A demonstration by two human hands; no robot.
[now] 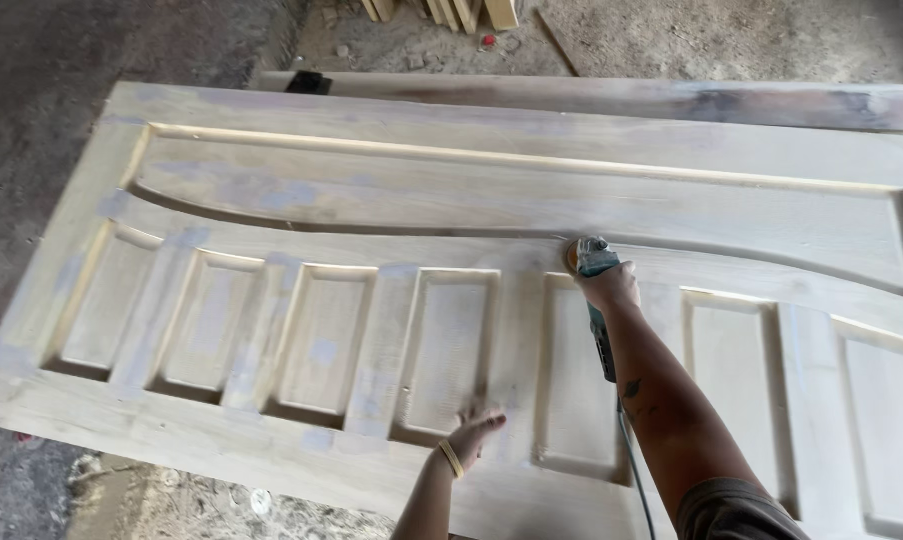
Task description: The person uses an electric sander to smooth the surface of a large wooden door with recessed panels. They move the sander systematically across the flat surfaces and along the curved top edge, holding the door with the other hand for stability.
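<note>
A large pale unfinished wooden door with recessed panels (371, 200) is lying flat, its long axis running from the left of the view to the right, tilting slightly downward toward the right. A row of upright rectangular recessed panels is sitting along its near half, and a long curved panel is stretching across its far half.

The right hand (607, 287) is wrapping its grip closed around a teal-bodied handheld power sander with a round orange disc (593, 262). The sander is sitting on the door's curved rail, just beyond the fifth small panel from the left. Its long axis is running from the person toward the far edge of the door, with the disc end pointing away and the body trailing back under the forearm. A thin cable (635, 470) is hanging from its rear end, along the arm.

The left hand (474, 430) is lying flat on the door's near rail, fingers spread and pressing on the wood, holding nothing, just below the fourth small panel. A yellow band (451, 458) is circling that wrist.

Beyond the door's far edge, a long grey-stained wooden plank (671, 98) is lying parallel to it, and short pale timber offcuts (451, 12) are resting on the dusty concrete floor (41, 120).
</note>
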